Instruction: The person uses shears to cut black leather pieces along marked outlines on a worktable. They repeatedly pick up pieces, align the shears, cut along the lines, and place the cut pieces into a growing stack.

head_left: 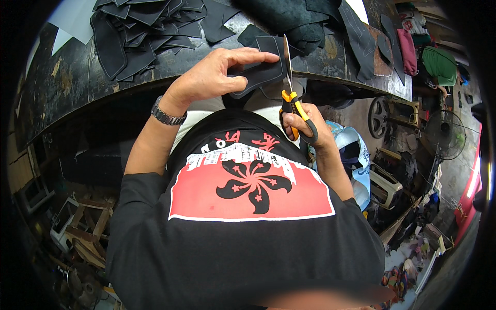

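Note:
My left hand (217,72) pinches a flat black cut piece (261,77) with stitched edges, holding it just in front of the dark worktable (77,82). My right hand (305,124) grips orange-and-black-handled scissors (289,93), whose blades point up along the right edge of that black piece. A metal watch sits on my left wrist. My black shirt with a red and white print fills the lower middle.
A heap of similar black cut pieces (150,31) lies on the table's far left, with more dark material (310,26) at the far right. A fan (444,134), a wheel and clutter stand on the floor to the right; wooden stools (88,227) are at the lower left.

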A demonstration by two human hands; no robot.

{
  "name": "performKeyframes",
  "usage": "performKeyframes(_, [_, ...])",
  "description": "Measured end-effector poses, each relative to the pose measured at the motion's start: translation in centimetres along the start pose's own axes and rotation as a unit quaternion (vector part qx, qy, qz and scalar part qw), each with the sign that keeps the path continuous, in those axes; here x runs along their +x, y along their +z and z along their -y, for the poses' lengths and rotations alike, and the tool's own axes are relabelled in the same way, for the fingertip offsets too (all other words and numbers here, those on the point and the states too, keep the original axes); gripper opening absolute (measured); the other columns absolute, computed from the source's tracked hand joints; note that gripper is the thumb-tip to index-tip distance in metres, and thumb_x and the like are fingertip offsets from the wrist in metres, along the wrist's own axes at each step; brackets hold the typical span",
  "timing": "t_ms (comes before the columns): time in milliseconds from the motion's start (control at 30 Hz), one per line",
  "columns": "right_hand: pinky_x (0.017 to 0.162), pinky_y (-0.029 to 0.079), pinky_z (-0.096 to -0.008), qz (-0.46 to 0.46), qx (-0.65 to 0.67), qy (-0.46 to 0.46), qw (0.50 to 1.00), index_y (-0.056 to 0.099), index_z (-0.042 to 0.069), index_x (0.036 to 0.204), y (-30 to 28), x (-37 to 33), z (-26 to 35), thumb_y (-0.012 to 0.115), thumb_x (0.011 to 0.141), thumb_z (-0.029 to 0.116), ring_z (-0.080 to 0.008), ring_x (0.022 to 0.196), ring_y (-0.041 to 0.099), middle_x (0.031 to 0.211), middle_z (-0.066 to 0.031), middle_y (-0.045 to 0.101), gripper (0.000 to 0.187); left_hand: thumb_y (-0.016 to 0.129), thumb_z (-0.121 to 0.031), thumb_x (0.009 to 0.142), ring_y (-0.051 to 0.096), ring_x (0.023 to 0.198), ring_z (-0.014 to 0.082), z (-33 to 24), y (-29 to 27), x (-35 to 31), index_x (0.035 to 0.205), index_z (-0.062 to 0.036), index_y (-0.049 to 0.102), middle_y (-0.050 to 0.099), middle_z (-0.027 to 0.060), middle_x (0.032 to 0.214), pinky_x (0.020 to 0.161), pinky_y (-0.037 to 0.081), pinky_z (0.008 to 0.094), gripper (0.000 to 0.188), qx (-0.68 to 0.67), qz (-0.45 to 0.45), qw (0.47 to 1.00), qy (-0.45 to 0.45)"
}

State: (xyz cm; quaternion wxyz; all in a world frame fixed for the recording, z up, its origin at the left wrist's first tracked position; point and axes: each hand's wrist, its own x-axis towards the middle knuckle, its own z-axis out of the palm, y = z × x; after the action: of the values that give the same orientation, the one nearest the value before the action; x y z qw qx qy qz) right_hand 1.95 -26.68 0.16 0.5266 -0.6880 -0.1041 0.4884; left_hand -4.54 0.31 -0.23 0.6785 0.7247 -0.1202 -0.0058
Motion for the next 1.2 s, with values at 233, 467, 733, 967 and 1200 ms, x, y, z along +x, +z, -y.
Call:
performKeyframes(233, [0.040, 0.037, -0.0196, -0.007, -0.006, 0.012, 1.000, 0.061, 0.004, 0.077, 0.0, -0.2, -0.3, 0.079, 0.081, 0.033, -0.0060, 0.043, 0.049, 0.056, 0.0011, 0.053, 0.034, 0.049, 0.003, 0.071, 0.055, 0.093, 0.0103, -0.4, -0.1, 0.0, 0.130, -0.0061, 0.061, 0.061, 0.0049, 0.117, 0.082, 0.044, 0.0221, 0.061, 0.000, -0.001, 1.000, -0.023])
performKeyframes(467, [0.040, 0.036, -0.0195, -0.024, -0.019, 0.022, 0.999, 0.062, 0.004, 0.077, 0.2, -0.3, -0.6, 0.079, 0.081, 0.031, -0.0055, 0.042, 0.048, 0.055, 0.0015, 0.052, 0.032, 0.051, 0.000, 0.071, 0.060, 0.105, 0.0162, -0.6, -0.4, 0.0, 0.130, -0.0059, 0.061, 0.062, 0.0080, 0.125, 0.094, 0.046, 0.0261, 0.060, 0.024, 0.010, 0.998, -0.062])
performKeyframes(733, [0.041, 0.037, -0.0203, -0.032, -0.003, 0.004, 0.999, 0.063, 0.004, 0.079, 0.3, 0.0, -0.1, 0.078, 0.081, 0.035, -0.0062, 0.044, 0.048, 0.056, 0.0010, 0.053, 0.035, 0.049, 0.001, 0.071, 0.060, 0.106, 0.0154, -0.4, 0.3, 0.1, 0.130, -0.0045, 0.061, 0.063, 0.0095, 0.123, 0.097, 0.045, 0.0258, 0.061, -0.003, 0.021, 1.000, -0.007])
performKeyframes(967, [0.040, 0.033, -0.0200, -0.032, -0.039, 0.000, 0.999, 0.064, 0.002, 0.078, 0.5, -0.4, 0.0, 0.078, 0.084, 0.028, -0.0045, 0.042, 0.044, 0.053, 0.0032, 0.051, 0.029, 0.049, 0.001, 0.071, 0.061, 0.110, 0.0173, -0.1, 0.3, -0.1, 0.130, -0.0038, 0.060, 0.062, 0.0114, 0.126, 0.100, 0.044, 0.0269, 0.061, -0.004, 0.017, 0.999, -0.034])
performKeyframes(1200, [0.039, 0.035, -0.0207, -0.133, 0.089, -0.099, 0.982, 0.060, 0.003, 0.071, 0.7, 0.8, 0.1, 0.075, 0.086, 0.021, -0.0063, 0.041, 0.047, 0.053, 0.0000, 0.052, 0.027, 0.051, 0.002, 0.074, 0.059, 0.087, 0.0084, -0.4, 0.0, 0.1, 0.133, -0.0075, 0.059, 0.063, 0.0069, 0.123, 0.082, 0.049, 0.0231, 0.060, 0.007, -0.002, 0.998, -0.058])
